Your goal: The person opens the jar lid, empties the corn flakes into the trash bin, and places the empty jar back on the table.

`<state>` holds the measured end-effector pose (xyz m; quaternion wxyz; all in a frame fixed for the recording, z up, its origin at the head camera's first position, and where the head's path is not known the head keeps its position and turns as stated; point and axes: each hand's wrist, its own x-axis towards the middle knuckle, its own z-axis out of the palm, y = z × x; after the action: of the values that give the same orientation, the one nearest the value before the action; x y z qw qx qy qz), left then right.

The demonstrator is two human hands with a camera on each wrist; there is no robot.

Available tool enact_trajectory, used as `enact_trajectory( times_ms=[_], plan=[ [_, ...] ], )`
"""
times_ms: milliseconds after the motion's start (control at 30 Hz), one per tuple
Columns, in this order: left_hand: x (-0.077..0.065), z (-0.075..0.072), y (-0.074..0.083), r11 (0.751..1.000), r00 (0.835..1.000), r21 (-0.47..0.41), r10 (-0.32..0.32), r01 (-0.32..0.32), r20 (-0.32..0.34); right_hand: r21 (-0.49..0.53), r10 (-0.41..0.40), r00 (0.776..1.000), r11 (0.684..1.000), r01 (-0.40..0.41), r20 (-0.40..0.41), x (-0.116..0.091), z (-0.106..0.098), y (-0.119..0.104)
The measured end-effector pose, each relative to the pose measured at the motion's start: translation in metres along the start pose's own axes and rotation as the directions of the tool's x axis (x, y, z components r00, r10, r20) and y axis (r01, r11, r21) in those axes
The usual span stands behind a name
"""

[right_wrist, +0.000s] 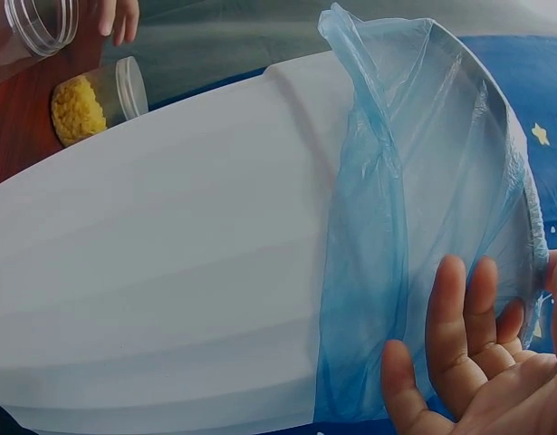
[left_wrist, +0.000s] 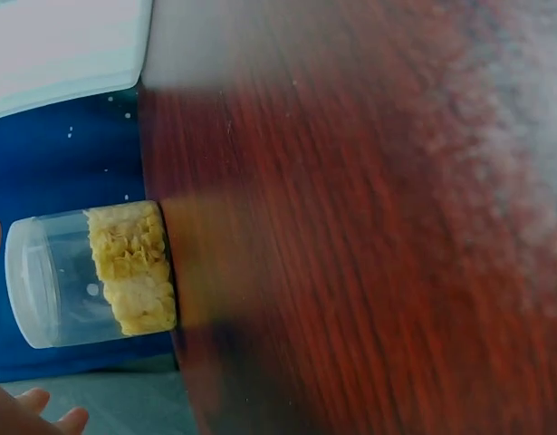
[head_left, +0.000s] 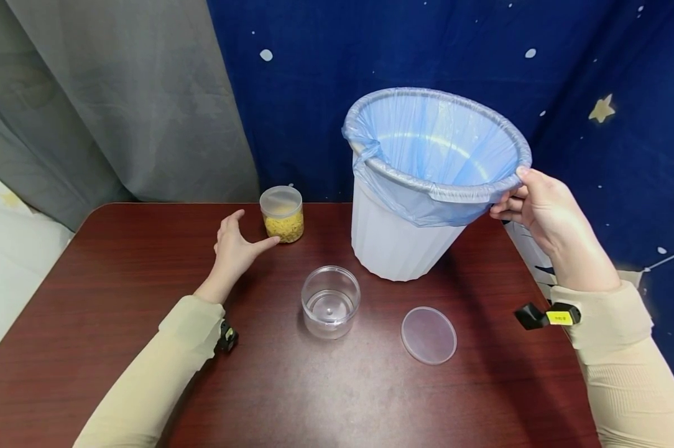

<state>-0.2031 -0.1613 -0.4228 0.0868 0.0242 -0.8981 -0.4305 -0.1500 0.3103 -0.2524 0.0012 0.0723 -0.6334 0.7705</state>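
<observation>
My right hand (head_left: pixel 544 202) grips the rim of a white trash bin (head_left: pixel 393 242), thumb over the edge and fingers against the outside. A thin blue trash bag (head_left: pixel 426 143) lines the bin and folds down over its rim, with a knotted bunch at the left. Toward the back of the table my left hand (head_left: pixel 236 249) is spread, thumb and fingers apart, holding nothing. Just beyond its thumb stands a lidded clear jar (head_left: pixel 283 214), partly filled with yellow pieces; the left wrist view shows these pieces (left_wrist: pixel 133 272) heaped in its lower half.
An uncovered clear plastic jar (head_left: pixel 330 305) stands mid-table. To its right, a round translucent lid (head_left: pixel 429 335) lies flat on the brown table (head_left: pixel 292 398). Grey and blue curtains (head_left: pixel 303 93) hang directly behind the table's back edge.
</observation>
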Motion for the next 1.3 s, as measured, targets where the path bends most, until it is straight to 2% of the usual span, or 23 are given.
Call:
enact_trajectory(
  times_ms=[333,667,933,1133,1300],
  plan=[
    [0.011,0.01,0.002,0.998,0.998,0.043,-0.05,0.048,0.04,0.014,0.006,1.0,1.0,-0.006,-0.005,0.001,0.0,0.0],
    [0.015,0.02,0.011,0.993,0.992,0.08,-0.095,0.089,0.079,0.0,0.011,1.0,1.0,-0.011,-0.012,0.002,0.0,0.0],
    [0.02,0.031,0.011,0.99,0.989,0.104,-0.106,0.095,0.103,-0.01,0.023,1.0,1.0,-0.023,-0.016,0.001,-0.001,0.001],
    [0.022,0.037,0.015,0.991,0.99,0.083,-0.112,0.104,0.09,-0.002,0.023,1.0,1.0,-0.023,-0.005,0.001,-0.001,0.001],
    [0.026,0.041,0.015,0.988,0.988,0.069,-0.141,0.137,0.06,-0.002,0.014,1.0,1.0,-0.014,0.0,0.001,0.0,0.0]
  ],
)
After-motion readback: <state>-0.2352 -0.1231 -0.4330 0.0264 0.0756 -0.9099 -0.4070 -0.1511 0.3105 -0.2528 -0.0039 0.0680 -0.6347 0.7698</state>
